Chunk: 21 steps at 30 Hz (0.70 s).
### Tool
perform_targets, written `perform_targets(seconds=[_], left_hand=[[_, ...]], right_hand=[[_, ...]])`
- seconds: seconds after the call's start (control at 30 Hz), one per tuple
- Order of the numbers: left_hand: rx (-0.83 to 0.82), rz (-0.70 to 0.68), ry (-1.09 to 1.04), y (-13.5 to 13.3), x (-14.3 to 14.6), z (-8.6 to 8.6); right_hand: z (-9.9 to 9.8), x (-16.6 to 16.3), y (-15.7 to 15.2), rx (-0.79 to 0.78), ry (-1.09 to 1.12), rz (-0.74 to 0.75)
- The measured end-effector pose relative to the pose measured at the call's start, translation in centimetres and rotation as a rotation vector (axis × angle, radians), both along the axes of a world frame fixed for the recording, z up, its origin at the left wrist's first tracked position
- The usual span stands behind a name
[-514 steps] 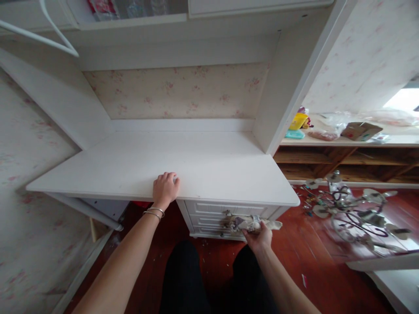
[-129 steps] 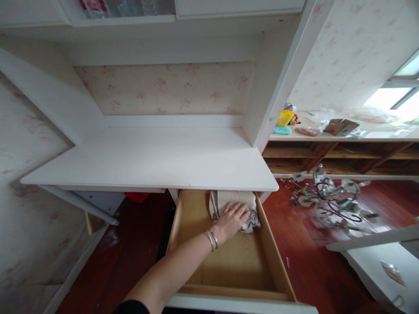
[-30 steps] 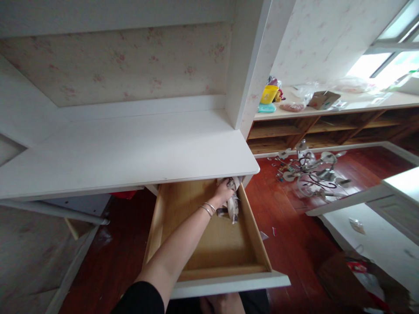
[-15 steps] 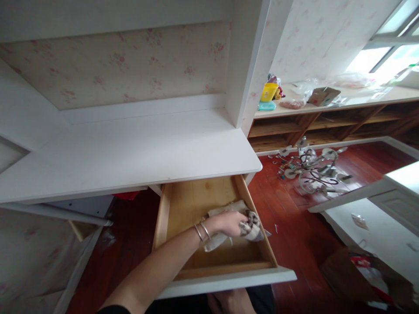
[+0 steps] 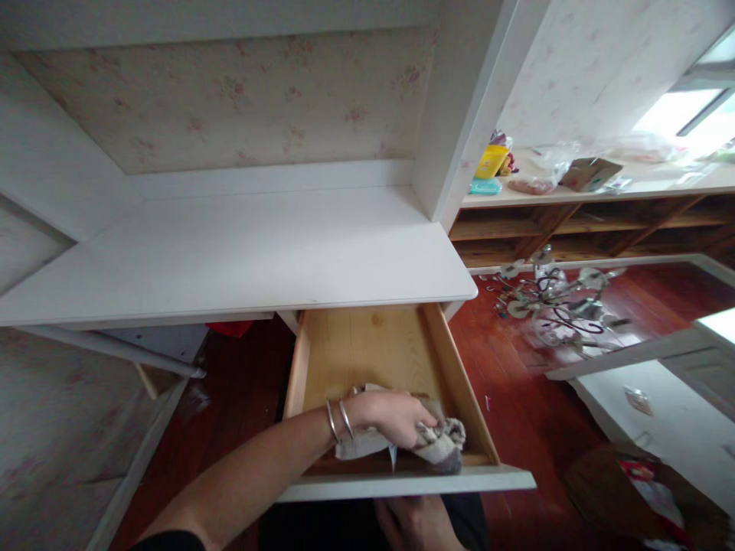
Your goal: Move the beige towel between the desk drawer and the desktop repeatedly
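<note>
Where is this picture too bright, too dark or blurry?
In the head view, the window at upper right is washed out; in the same view, light glares off the red floor near the chandelier, whose fine details look soft; also there, the space beneath the desk is dark, while the left hand and cloth remain readable.

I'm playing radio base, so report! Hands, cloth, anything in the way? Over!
Left hand gripping bunched cloth inside open drawer. Right hand below drawer front, partly hidden. Nearest barrier: drawer front, close to cloth.
</note>
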<state>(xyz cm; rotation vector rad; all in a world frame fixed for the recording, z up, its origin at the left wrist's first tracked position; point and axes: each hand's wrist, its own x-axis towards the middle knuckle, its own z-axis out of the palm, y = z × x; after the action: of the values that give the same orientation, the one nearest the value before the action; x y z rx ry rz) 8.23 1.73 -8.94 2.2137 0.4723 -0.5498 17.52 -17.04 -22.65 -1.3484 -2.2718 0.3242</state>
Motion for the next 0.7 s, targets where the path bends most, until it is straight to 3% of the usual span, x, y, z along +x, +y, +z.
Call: perform_targets(seconds=[0.1, 0.2, 0.43, 0.57, 0.7], left_hand=[[0.016, -0.059, 0.075, -0.9, -2.1, 1.1], [0.044, -0.025, 0.110, -1.3, -4.4, 1.9], [0.048, -0.027, 0.238, -0.9, -10.0, 2.6], [0.033, -0.015, 0.250, -1.0, -11.2, 2.6], [0.134, 0.070, 0.158, 0.2, -10.9, 4.5]], right_hand=[[0.1, 0.2, 0.5, 0.124, 0.008, 0.018], [0.3, 0.5, 0.8, 0.169, -0.040, 0.058], [-1.6, 0.5, -0.4, -0.013, -0.100, 0.070], [-2.2, 0.7, -0.5, 0.003, -0.096, 0.063], [-1.6, 1.0, -0.1, 0.029, -0.084, 0.087]])
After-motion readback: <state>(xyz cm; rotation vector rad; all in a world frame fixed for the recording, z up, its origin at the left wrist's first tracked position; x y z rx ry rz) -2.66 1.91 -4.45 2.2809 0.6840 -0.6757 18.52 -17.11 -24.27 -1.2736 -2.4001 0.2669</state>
